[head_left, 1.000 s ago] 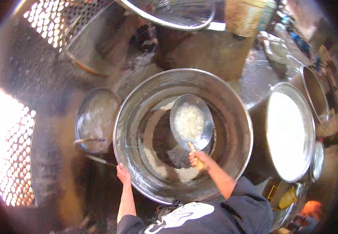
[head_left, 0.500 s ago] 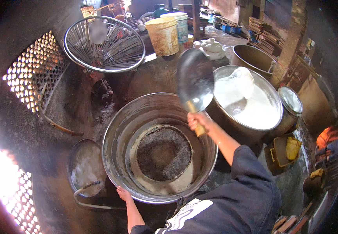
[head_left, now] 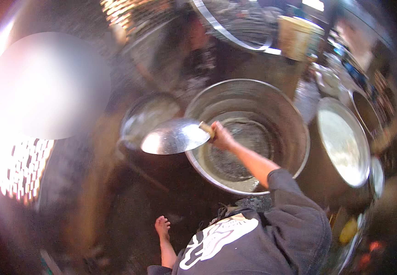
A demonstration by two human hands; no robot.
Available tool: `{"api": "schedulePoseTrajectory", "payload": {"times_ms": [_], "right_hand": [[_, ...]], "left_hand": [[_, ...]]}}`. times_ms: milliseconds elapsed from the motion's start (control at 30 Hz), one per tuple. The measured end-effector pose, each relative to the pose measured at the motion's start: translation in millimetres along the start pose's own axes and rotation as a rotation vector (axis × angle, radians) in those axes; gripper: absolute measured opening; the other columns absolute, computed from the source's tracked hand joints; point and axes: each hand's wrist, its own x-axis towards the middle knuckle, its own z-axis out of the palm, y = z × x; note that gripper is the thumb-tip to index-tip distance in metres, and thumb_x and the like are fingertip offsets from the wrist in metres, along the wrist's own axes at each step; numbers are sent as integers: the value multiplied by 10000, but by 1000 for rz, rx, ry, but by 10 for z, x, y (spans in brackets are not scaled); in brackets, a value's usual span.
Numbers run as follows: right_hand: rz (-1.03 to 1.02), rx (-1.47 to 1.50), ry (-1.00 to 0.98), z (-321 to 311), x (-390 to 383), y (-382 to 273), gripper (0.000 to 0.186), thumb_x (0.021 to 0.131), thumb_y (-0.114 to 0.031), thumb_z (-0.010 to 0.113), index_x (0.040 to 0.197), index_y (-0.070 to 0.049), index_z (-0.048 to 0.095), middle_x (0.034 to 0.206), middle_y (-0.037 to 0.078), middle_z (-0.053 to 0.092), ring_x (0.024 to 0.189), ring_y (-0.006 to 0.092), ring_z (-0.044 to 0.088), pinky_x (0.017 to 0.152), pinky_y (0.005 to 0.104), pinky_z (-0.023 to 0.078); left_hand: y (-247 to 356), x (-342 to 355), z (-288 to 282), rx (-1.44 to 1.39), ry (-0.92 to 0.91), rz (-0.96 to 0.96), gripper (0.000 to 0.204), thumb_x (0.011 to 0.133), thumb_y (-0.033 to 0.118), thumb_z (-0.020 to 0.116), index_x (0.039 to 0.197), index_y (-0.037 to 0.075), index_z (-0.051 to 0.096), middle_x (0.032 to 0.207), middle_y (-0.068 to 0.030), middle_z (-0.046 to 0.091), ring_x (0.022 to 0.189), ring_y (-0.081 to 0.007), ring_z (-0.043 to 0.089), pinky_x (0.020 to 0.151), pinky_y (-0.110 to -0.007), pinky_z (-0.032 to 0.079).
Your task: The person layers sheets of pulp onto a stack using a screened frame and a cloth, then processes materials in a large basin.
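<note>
My right hand (head_left: 222,136) is wrapped around the short wooden handle of a wok (head_left: 173,137). The metal pan points to the left, past the rim of a big empty metal vat (head_left: 242,83) below my forearm. Inside that vat the bottom looks dark and round. My left hand (head_left: 162,225) hangs in the air near my body, fingers apart, holding nothing. Beyond the wok is a shallow basin (head_left: 155,110), partly covered by it, with something pale and blurred inside. To the right stands a large pot with white liquid (head_left: 343,142).
At the back are a wire basket with a metal rim (head_left: 226,34) and a yellowish bucket (head_left: 294,39). An open dark pot (head_left: 363,110) and a round lid-like disc (head_left: 377,178) stand at the far right. A yellow container (head_left: 349,230) sits lower right. Bright perforated wall (head_left: 19,169) on the left.
The wok has swung from near the white liquid to the left, across the vat, still in my right hand. My left hand has let go of the vat's rim. The view has turned left.
</note>
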Motion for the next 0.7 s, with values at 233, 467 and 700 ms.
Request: {"api": "schedulePoseTrajectory", "payload": {"times_ms": [233,467,700], "right_hand": [[-303,-498,-676,732,505,-928,463,655,-127,634,1074,-193,448,814,144,631,816,355,614,662,477,451],[-556,-623,-941,1232,357,-849,332,676,-145,639,995,-175,554,837,92,650,834,276,629,672,439,465],[-598,-535,-739,1084,409,-747,158,695,-292,640,792,-167,639,794,32,651,830,234,621,755,455,392]], "left_hand": [[-666,-999,-1252,-186,558,-168,236,876,257,524,1037,88,556,823,-34,606,634,-118,573,487,-238,431],[-451,-1134,-947,-235,525,-127,234,863,249,540,1034,92,570,831,-33,612,636,-107,568,517,-230,422],[1049,-294,687,113,114,161,282,842,242,568,1042,43,573,787,11,564,667,-81,522,589,-232,419]]}}
